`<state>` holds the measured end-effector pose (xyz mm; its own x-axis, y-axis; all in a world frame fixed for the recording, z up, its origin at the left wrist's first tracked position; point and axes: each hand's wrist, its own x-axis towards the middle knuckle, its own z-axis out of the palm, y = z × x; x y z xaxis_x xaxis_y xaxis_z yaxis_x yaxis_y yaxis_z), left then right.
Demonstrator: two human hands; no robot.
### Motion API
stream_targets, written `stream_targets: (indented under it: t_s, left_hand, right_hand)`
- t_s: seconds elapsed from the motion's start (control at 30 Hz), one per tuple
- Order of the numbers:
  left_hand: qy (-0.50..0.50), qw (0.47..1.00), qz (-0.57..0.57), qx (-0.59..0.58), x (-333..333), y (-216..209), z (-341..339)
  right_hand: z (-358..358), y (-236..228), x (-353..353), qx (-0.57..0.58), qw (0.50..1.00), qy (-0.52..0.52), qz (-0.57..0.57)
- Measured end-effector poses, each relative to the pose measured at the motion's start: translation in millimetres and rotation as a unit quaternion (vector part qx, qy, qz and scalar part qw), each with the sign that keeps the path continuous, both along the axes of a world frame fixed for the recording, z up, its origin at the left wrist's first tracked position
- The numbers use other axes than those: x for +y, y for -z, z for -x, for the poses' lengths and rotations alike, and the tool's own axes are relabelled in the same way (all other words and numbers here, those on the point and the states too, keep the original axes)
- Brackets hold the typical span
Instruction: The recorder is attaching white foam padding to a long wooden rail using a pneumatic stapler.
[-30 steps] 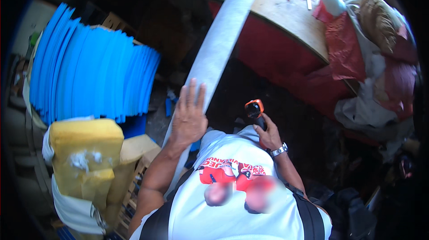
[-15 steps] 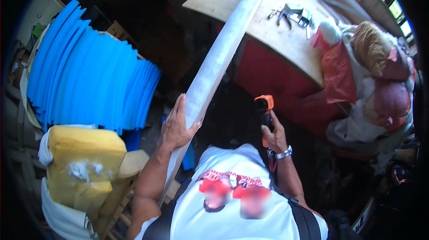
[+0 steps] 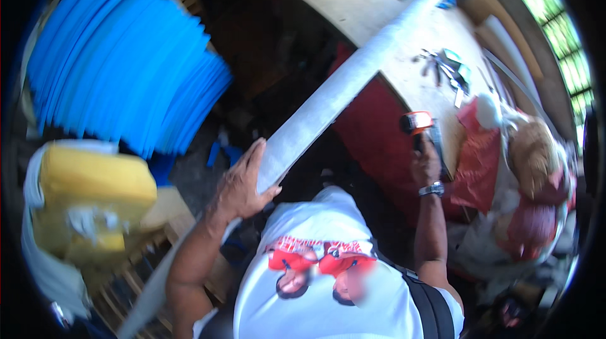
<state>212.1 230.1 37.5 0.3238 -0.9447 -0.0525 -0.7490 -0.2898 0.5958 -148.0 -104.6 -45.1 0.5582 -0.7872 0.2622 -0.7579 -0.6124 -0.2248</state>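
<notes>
A long, narrow piece covered in pale whitish material (image 3: 344,89) runs diagonally from the lower left up over the worktable (image 3: 338,4). My left hand (image 3: 243,181) grips it around its middle, thumb on the near side and fingers on the far side. My right hand (image 3: 426,163), with a metal watch on the wrist, is closed around an orange-and-black handheld tool (image 3: 416,122). Blur hides the tool's exact kind. It is held apart from the long piece, near the table's front edge.
Pliers (image 3: 432,66) and other small tools lie on the table. Blue sheets (image 3: 120,61) stand stacked at the left, above a yellow foam block (image 3: 95,178). Stuffed bags (image 3: 530,156) crowd the right side. Red cloth (image 3: 385,143) hangs below the table.
The long piece now lies at a flatter slant, its far end further right. My right hand has moved right and slightly up with the tool. The whole view has turned.
</notes>
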Motion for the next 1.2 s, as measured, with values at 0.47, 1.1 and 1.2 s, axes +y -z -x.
stream_targets:
  t_s: [0.47, 1.1, 1.2]
  left_hand:
    - [-0.316, 0.913, -0.108, -0.236, -53.5, 6.5, 48.8]
    - [-0.329, 0.914, -0.065, -0.23, 5.7, 32.2, 35.9]
    - [-0.329, 0.917, -0.04, -0.222, 22.9, 33.5, 36.2]
  right_hand:
    - [-122.5, 3.8, -177.8, -0.283, 0.923, -0.257, -0.04]
    - [-222.9, -67.8, 4.7, 0.085, 0.901, -0.412, 0.109]
    - [-238.1, -88.3, -11.2, 0.119, 0.901, -0.41, 0.075]
